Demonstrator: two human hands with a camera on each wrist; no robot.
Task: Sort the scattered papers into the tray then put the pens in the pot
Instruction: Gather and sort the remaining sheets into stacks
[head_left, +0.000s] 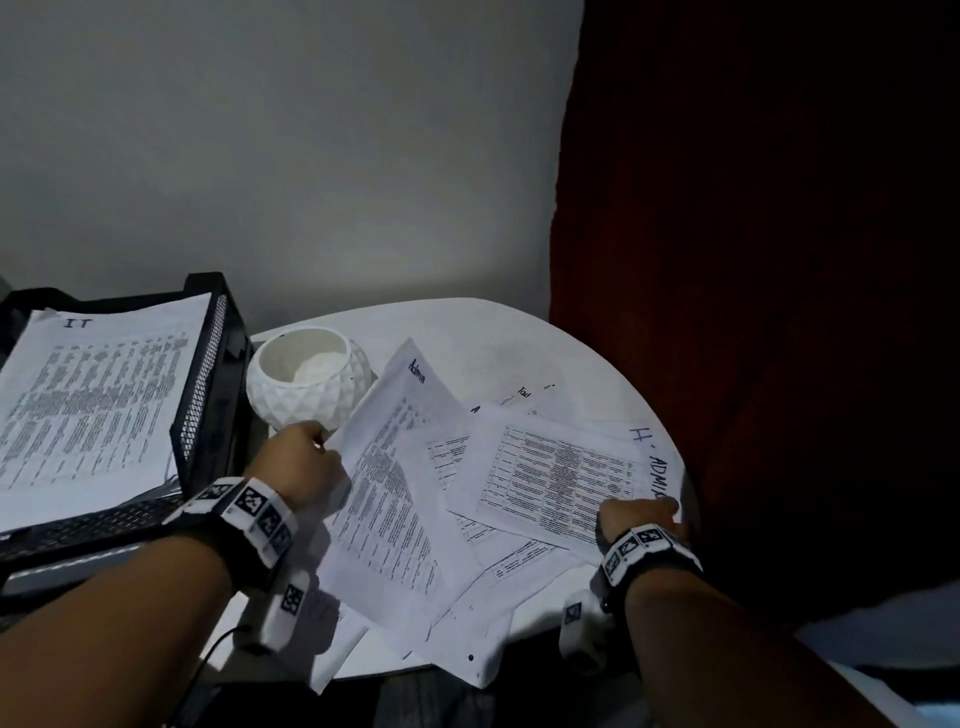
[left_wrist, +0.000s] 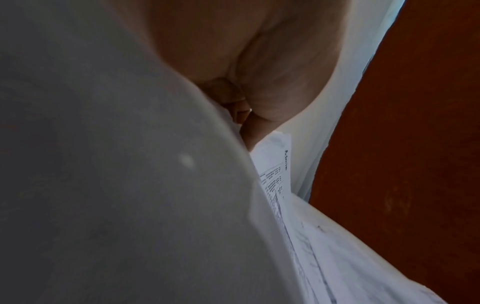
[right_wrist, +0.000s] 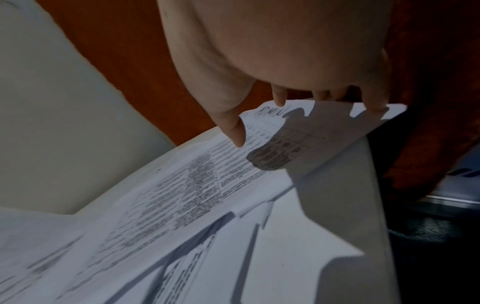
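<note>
Left hand pinching Admin sheet, tilted upright

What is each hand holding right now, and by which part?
The left hand pinches the sheet headed Admin at its left edge. The right hand grips the sheet marked H. ADMIN at its near right corner.
</note>
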